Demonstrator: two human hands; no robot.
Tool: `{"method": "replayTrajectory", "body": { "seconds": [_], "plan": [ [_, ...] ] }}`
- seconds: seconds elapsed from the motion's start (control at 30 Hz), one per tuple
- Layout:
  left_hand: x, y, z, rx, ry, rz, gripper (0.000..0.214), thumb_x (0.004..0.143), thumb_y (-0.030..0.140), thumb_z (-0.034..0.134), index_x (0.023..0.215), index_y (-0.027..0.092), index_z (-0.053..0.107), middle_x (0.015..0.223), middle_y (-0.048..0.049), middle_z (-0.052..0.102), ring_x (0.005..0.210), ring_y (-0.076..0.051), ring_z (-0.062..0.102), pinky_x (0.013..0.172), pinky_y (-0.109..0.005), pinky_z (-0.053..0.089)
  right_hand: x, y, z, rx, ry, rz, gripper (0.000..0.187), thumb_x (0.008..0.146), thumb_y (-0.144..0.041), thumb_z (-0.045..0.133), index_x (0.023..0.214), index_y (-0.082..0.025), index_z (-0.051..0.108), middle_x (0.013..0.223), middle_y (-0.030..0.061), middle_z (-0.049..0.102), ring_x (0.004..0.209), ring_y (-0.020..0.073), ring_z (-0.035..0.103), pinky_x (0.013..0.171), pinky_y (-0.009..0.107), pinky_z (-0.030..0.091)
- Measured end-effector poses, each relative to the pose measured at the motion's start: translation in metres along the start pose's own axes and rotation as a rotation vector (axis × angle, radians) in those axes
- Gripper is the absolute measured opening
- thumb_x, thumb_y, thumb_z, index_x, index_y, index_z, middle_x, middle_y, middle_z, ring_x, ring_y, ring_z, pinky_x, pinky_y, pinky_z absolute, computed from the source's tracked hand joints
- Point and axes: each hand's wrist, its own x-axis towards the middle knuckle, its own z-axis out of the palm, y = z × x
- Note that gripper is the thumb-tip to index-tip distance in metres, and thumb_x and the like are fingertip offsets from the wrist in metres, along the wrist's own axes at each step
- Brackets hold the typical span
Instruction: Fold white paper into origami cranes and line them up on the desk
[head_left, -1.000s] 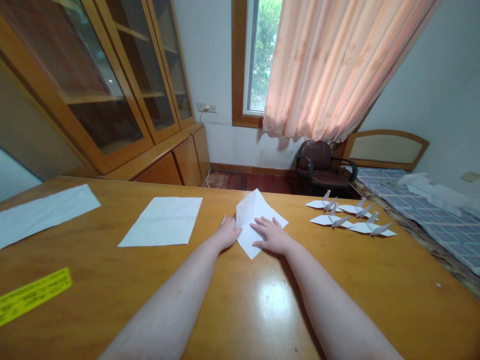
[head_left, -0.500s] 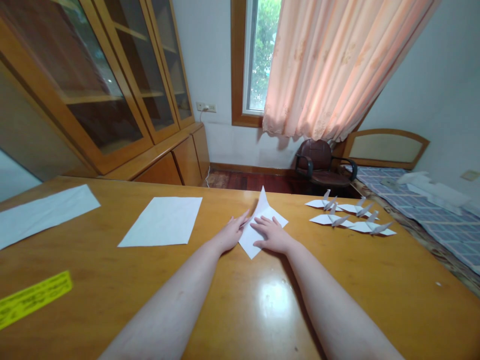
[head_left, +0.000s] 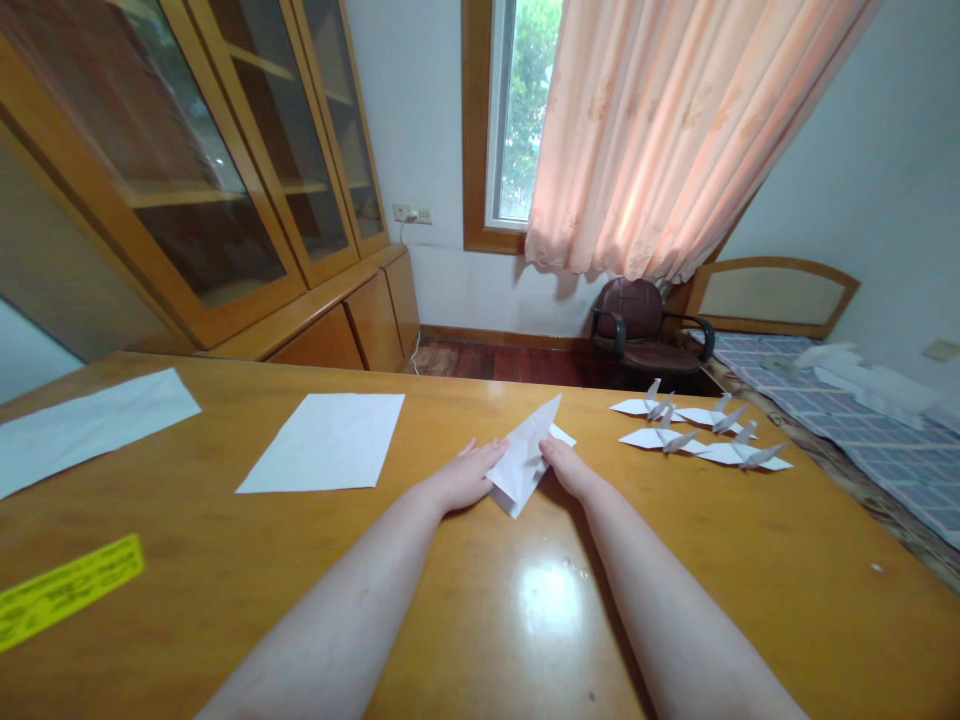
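A white, partly folded paper [head_left: 529, 455] lies on the wooden table [head_left: 480, 600] in front of me, its left flap raised and swung over toward the right. My left hand [head_left: 472, 475] presses against that flap from the left, fingers stretched out. My right hand [head_left: 566, 465] sits under the flap's right side, its fingers mostly hidden by the paper.
Several folded paper cranes [head_left: 694, 430] stand in rows to the right. A flat white sheet [head_left: 326, 440] lies to the left, another sheet [head_left: 82, 425] at the far left, and a yellow strip [head_left: 64, 590] near the front left edge.
My left hand has lifted the paper's left flap and carried it over to the right. My right hand slid from on top of the paper to under the folding flap.
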Motion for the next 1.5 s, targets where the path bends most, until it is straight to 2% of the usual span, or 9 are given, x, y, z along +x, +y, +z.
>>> {"method": "replayTrajectory", "body": {
  "seconds": [0.17,0.27,0.37,0.6,0.87,1.07,1.17,1.33,1.5],
  "plan": [
    [-0.004,0.011,-0.002,0.131,-0.145,0.022,0.102,0.072,0.066,0.05,0.147,0.013,0.005,0.153,-0.0129,0.003,0.141,-0.027,-0.002,0.113,-0.05,-0.002,0.002,0.0,0.0,0.084,-0.001,0.081,0.049,0.079,-0.055,0.054,0.106,-0.015,0.064,0.112,0.0109,0.065,0.104,0.0279,0.059,0.096,0.044,0.041],
    [-0.005,0.016,0.0,0.16,-0.171,-0.011,0.082,0.084,0.06,0.033,0.147,0.014,0.006,0.153,-0.0122,0.003,0.141,-0.025,-0.002,0.112,-0.051,-0.003,0.001,-0.002,0.002,0.049,-0.002,0.09,0.042,0.077,-0.046,0.059,0.105,-0.016,0.064,0.111,0.0102,0.066,0.101,0.0268,0.061,0.093,0.042,0.044],
    [-0.004,0.016,0.005,0.186,-0.128,-0.048,0.071,0.088,0.05,0.032,0.147,0.016,0.009,0.154,-0.0102,0.007,0.142,-0.024,0.0,0.111,-0.052,-0.004,0.001,-0.003,0.004,0.002,0.018,0.096,0.036,0.079,-0.041,0.057,0.103,-0.016,0.065,0.108,0.0095,0.068,0.099,0.0261,0.062,0.09,0.041,0.046],
    [0.002,0.006,0.016,0.239,0.083,-0.095,0.086,0.075,0.063,0.049,0.144,0.018,0.023,0.151,-0.0125,0.022,0.141,-0.03,-0.001,0.108,-0.056,-0.013,0.004,-0.003,0.004,-0.295,0.238,0.034,0.031,0.084,-0.04,0.05,0.093,-0.017,0.068,0.096,0.0082,0.07,0.088,0.0233,0.062,0.082,0.037,0.047],
    [0.002,0.007,0.019,0.249,0.14,-0.226,0.093,0.071,0.069,0.049,0.143,0.014,0.026,0.153,-0.0172,0.007,0.14,-0.035,-0.007,0.108,-0.058,-0.009,0.002,-0.013,0.006,-0.396,0.188,0.105,0.034,0.082,-0.044,0.05,0.076,-0.016,0.068,0.071,0.006,0.068,0.065,0.0191,0.058,0.063,0.03,0.044],
    [0.003,0.011,0.018,0.236,0.109,-0.262,0.065,0.086,0.043,0.039,0.143,0.016,0.026,0.153,-0.0122,0.012,0.141,-0.031,-0.003,0.109,-0.056,-0.005,0.007,-0.011,0.013,-0.224,0.315,0.195,0.03,0.079,-0.039,0.048,0.087,-0.015,0.065,0.08,0.0064,0.069,0.071,0.0198,0.06,0.065,0.03,0.046],
    [0.003,0.011,0.017,0.227,0.105,-0.263,0.064,0.086,0.042,0.038,0.143,0.016,0.026,0.153,-0.0119,0.016,0.141,-0.032,-0.002,0.109,-0.058,-0.004,0.009,-0.011,0.016,-0.038,0.35,0.22,0.035,0.077,-0.044,0.05,0.092,-0.016,0.063,0.078,0.0057,0.069,0.069,0.02,0.062,0.063,0.03,0.049],
    [0.003,0.008,0.015,0.201,0.104,-0.254,0.068,0.084,0.047,0.039,0.143,0.016,0.026,0.153,-0.0133,0.017,0.141,-0.033,-0.001,0.109,-0.057,-0.003,0.008,-0.008,0.021,0.351,0.247,0.199,0.05,0.079,-0.057,0.044,0.103,-0.016,0.06,0.081,0.0077,0.071,0.075,0.0228,0.066,0.071,0.037,0.053],
    [0.003,0.006,0.016,0.198,0.119,-0.251,0.068,0.083,0.047,0.04,0.143,0.019,0.026,0.152,-0.0126,0.018,0.141,-0.032,0.002,0.109,-0.057,-0.001,0.006,-0.011,0.02,0.082,0.158,0.098,0.035,0.081,-0.045,0.049,0.094,-0.017,0.067,0.094,0.0071,0.071,0.089,0.0226,0.065,0.084,0.039,0.05]
  ]
}}
